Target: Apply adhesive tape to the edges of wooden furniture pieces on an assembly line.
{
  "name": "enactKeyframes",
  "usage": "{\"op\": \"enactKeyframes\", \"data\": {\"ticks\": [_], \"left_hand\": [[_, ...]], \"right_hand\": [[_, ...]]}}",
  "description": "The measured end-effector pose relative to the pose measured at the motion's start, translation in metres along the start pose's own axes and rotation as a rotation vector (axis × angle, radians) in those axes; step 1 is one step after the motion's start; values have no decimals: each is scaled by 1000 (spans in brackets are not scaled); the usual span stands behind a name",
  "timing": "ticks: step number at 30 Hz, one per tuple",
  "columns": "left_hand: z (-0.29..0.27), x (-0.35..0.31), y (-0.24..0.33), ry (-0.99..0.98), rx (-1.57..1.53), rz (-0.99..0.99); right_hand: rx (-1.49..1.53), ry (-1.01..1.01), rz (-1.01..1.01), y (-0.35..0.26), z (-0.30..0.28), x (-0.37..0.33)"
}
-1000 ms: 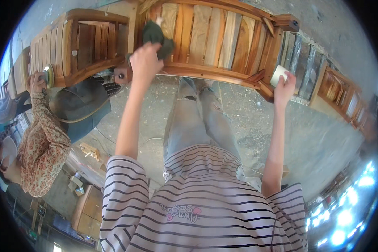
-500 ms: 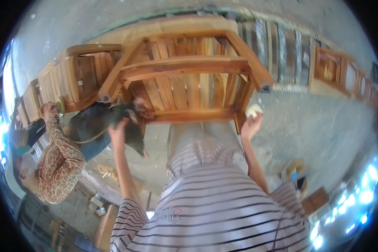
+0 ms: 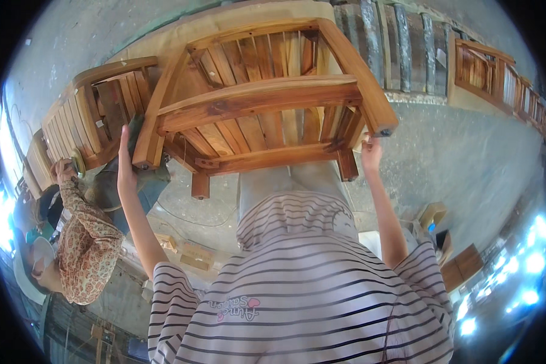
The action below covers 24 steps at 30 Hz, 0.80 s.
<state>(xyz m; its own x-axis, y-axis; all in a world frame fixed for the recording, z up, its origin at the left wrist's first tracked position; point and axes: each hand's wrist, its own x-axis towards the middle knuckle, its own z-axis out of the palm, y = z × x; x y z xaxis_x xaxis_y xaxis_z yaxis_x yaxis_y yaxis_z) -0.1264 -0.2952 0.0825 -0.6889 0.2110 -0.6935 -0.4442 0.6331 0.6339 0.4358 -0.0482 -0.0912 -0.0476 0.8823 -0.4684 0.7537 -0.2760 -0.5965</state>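
A slatted wooden chair [image 3: 267, 97] is tipped up in front of me, its underside and legs facing me. My left hand [image 3: 125, 165] reaches up along the chair's left leg, fingers stretched, pressing a dark green cloth [image 3: 136, 125] against the wood. My right hand [image 3: 370, 153] is at the chair's right leg, just under its end, with a small pale pad [image 3: 364, 144] in its fingers. My striped shirt fills the lower middle of the view.
At the left a person in a floral sleeve [image 3: 88, 242] holds a round sanding disc [image 3: 77, 162] against a second wooden chair [image 3: 82, 124]. More slatted furniture [image 3: 497, 73] stands at the upper right. Wooden boxes [image 3: 461, 267] and wood blocks [image 3: 188, 255] lie on the concrete floor.
The chair now fills more of the view and is tipped toward me. My left hand with the cloth has shifted from the chair's top rail to its left leg; my right hand stays at the right leg.
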Motion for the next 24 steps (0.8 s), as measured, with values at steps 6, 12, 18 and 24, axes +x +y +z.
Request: {"op": "enactKeyframes", "data": {"ticks": [6, 12, 18, 24], "left_hand": [[13, -5, 28, -138, 203, -52], [22, 22, 0, -158, 72, -316], [33, 97, -17, -202, 179, -392], [28, 89, -30, -230, 167, -479]], "right_hand": [[-216, 4, -62, 23, 12, -15], [552, -351, 442, 28, -9, 68], [547, -762, 546, -135, 9, 176], [443, -537, 532, -211, 23, 144]]}}
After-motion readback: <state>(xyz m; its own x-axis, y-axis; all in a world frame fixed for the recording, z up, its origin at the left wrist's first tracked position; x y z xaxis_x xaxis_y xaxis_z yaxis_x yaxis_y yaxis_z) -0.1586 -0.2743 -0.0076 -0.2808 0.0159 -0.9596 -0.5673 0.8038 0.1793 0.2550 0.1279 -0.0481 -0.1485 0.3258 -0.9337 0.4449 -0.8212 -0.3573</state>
